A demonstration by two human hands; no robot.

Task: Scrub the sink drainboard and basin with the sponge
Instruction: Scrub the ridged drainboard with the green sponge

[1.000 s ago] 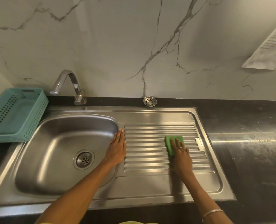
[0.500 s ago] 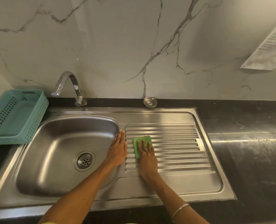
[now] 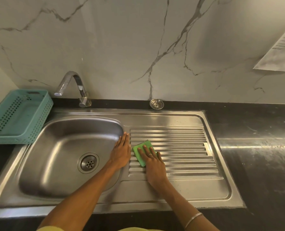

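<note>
A green sponge (image 3: 141, 150) lies flat on the left part of the ribbed steel drainboard (image 3: 185, 147). My right hand (image 3: 152, 164) presses down on it with fingers spread over its top, covering its lower right part. My left hand (image 3: 121, 151) rests flat, palm down, on the ridge between the drainboard and the basin (image 3: 60, 147), holding nothing. The basin is bare steel with a round drain (image 3: 88, 162) in its floor.
A teal perforated basket (image 3: 20, 116) stands left of the sink. A curved tap (image 3: 73, 88) rises behind the basin. A loose metal strainer (image 3: 156, 104) sits on the black ledge behind the drainboard. Dark countertop (image 3: 258, 155) extends to the right.
My right hand has slid the sponge leftward across the ribs, from the drainboard's right part to its left edge beside my left hand. My left hand has stayed put.
</note>
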